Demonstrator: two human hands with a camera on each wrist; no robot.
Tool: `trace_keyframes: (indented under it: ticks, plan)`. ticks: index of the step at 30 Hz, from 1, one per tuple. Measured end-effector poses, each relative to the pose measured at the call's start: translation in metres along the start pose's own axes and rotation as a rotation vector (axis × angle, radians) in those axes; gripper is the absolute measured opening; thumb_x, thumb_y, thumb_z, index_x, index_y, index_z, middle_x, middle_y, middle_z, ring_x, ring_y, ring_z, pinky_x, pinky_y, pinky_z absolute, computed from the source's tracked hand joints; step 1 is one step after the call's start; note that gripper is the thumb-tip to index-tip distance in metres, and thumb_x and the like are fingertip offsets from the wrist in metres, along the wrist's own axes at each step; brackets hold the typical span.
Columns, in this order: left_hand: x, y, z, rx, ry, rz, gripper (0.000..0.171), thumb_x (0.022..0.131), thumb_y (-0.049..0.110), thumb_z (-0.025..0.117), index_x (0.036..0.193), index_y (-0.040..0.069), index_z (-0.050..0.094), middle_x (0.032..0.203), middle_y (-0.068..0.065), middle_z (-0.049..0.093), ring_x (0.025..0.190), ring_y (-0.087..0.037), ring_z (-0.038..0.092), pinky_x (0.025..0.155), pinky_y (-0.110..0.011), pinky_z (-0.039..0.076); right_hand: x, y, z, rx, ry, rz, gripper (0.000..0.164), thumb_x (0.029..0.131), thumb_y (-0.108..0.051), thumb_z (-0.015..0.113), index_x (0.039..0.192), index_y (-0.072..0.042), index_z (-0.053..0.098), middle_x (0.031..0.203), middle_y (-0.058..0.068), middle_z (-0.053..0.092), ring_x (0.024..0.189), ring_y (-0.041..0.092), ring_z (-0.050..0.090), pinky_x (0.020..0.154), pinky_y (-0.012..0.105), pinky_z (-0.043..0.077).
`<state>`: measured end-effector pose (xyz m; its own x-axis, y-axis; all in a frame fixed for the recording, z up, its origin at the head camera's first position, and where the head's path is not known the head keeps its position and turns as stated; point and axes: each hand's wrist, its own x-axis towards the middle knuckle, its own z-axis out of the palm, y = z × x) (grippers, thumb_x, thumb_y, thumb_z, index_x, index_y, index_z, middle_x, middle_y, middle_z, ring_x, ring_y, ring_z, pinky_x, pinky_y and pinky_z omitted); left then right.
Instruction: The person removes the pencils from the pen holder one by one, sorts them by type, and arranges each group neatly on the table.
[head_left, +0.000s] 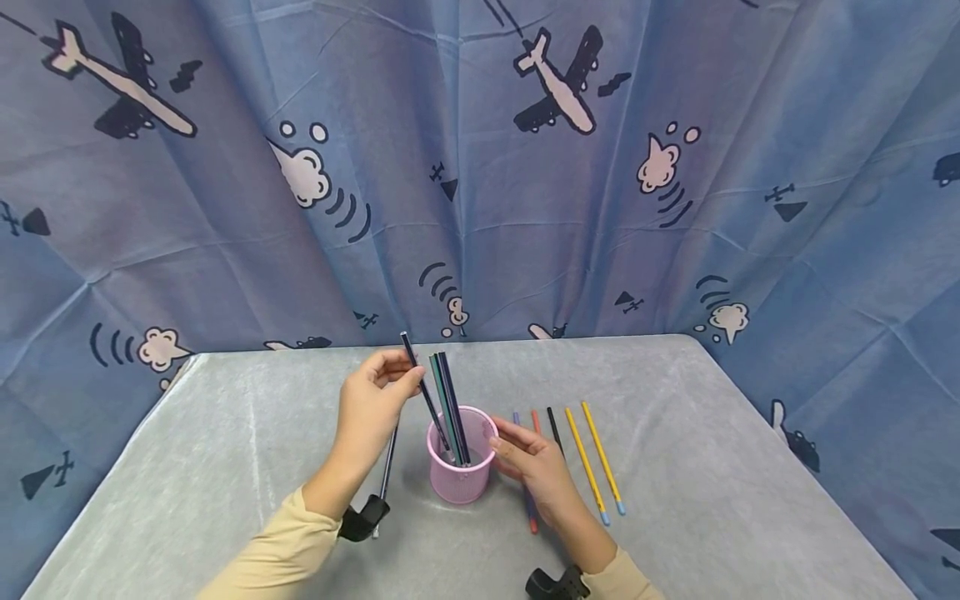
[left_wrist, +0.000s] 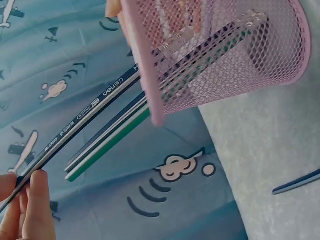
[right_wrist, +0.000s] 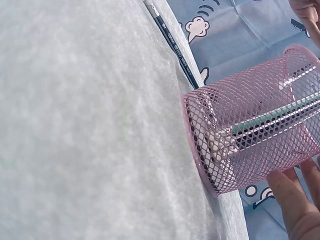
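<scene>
A pink mesh pencil cup [head_left: 459, 483] stands upright on the table. My left hand [head_left: 372, 400] pinches a dark pencil [left_wrist: 90, 112] near its upper end. That pencil slants, its lower, eraser-tipped end inside the cup. Beside it, a green pencil [left_wrist: 107, 145] and a dark blue one [head_left: 454, 408] lean in the cup, showing through the mesh in the right wrist view. With thumb and fingers at the rim, my right hand [head_left: 536, 467] holds the cup's right side; some of its fingers are hidden behind the cup in the head view.
Another dark pencil [head_left: 389, 467] lies left of the cup, partly under my left wrist. To the right lie yellow pencils [head_left: 587, 462], a black pencil [head_left: 555, 429], a red pencil [head_left: 533, 525] and a purple-blue pencil [head_left: 528, 504], some partly covered by my right hand. A patterned blue curtain [head_left: 480, 167] hangs behind the table.
</scene>
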<state>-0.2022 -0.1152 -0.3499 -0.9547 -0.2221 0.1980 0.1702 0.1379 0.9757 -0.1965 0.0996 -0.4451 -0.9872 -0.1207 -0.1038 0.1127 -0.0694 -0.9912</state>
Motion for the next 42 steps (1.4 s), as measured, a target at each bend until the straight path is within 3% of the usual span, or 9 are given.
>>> trace_keyframes:
  ticks: [9, 17, 22, 28, 34, 42]
  plan:
    - [-0.001, 0.012, -0.013, -0.060, 0.024, -0.009, 0.023, 0.091, 0.003, 0.069, 0.112, -0.005, 0.063, 0.108, -0.019, 0.067, 0.084, -0.002, 0.068, 0.077, -0.021, 0.063, 0.000, 0.000, 0.000, -0.011, -0.004, 0.001, 0.045, 0.092, -0.009, 0.068, 0.134, 0.004, 0.058, 0.131, 0.017, 0.065, 0.102, 0.006, 0.068, 0.087, 0.025, 0.061]
    - [-0.002, 0.021, -0.031, -0.129, 0.057, -0.019, 0.022, 0.091, 0.001, 0.068, 0.111, -0.005, 0.062, 0.097, -0.003, 0.067, 0.085, -0.005, 0.068, 0.076, -0.024, 0.064, 0.000, 0.000, 0.000, -0.002, 0.002, 0.004, 0.045, 0.092, -0.008, 0.068, 0.134, 0.004, 0.058, 0.131, 0.017, 0.066, 0.101, 0.006, 0.068, 0.085, 0.023, 0.061]
    - [-0.001, 0.021, -0.042, -0.127, 0.065, -0.033, 0.026, 0.091, 0.001, 0.069, 0.114, -0.005, 0.060, 0.088, 0.008, 0.066, 0.083, -0.004, 0.068, 0.075, -0.024, 0.064, 0.000, 0.000, 0.000, -0.004, -0.006, 0.009, 0.046, 0.092, -0.009, 0.068, 0.135, 0.004, 0.058, 0.131, 0.016, 0.066, 0.102, 0.007, 0.068, 0.085, 0.023, 0.061]
    - [0.003, 0.016, -0.049, -0.109, 0.049, -0.086, 0.025, 0.090, 0.001, 0.070, 0.111, -0.006, 0.058, 0.085, 0.007, 0.066, 0.084, -0.007, 0.069, 0.074, -0.024, 0.064, 0.000, 0.000, -0.001, -0.009, -0.016, 0.004, 0.046, 0.092, -0.009, 0.068, 0.135, 0.004, 0.057, 0.133, 0.017, 0.065, 0.104, 0.008, 0.068, 0.086, 0.023, 0.061]
    - [0.007, 0.006, -0.053, -0.047, -0.013, -0.136, 0.025, 0.090, 0.002, 0.069, 0.111, -0.008, 0.059, 0.086, 0.002, 0.068, 0.081, -0.006, 0.069, 0.073, -0.023, 0.064, 0.000, 0.000, 0.000, -0.003, -0.006, 0.011, 0.046, 0.092, -0.009, 0.068, 0.135, 0.003, 0.058, 0.132, 0.017, 0.065, 0.106, 0.010, 0.068, 0.086, 0.023, 0.061]
    - [0.013, -0.011, -0.057, 0.058, -0.149, -0.182, 0.031, 0.090, 0.005, 0.070, 0.115, -0.010, 0.061, 0.092, -0.006, 0.069, 0.080, -0.005, 0.067, 0.074, -0.025, 0.064, 0.000, 0.000, 0.000, -0.002, -0.007, 0.006, 0.046, 0.092, -0.009, 0.068, 0.135, 0.004, 0.058, 0.132, 0.018, 0.065, 0.103, 0.008, 0.068, 0.087, 0.026, 0.061]
